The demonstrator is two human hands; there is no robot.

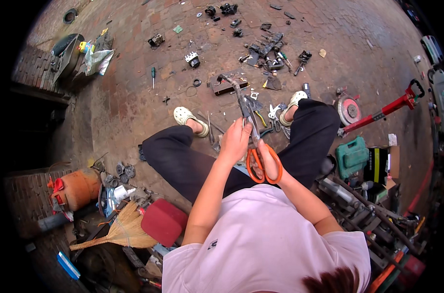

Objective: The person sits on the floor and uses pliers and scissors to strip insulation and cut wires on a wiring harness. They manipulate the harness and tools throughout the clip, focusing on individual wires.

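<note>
The long metal shears with orange loop handles (253, 141) pointed away from the person's lap, blades far, handles near. The right hand (267, 157) gripped a handle, fingers curled; left hand (235, 140) touched the blades, fingers pressed together.

Counts, brick floor: 2 hands, left hand (235, 141) & right hand (267, 158), both on 1 pair of orange-handled snips (261, 156). 2 cream clogs (190, 118), one per foot. 1 straw broom (119, 232) nr floor's lower left edge, 1 red seat pad (163, 222) beside it, 1 orange gas cylinder (77, 188) at left edge. 1 green tool case (351, 156) at right, 1 red-handled long tool (383, 112) nr right edge. 1 green-handled screwdriver (153, 75) upper left. Small metal parts toward top edge: too many & too small to count.
</note>
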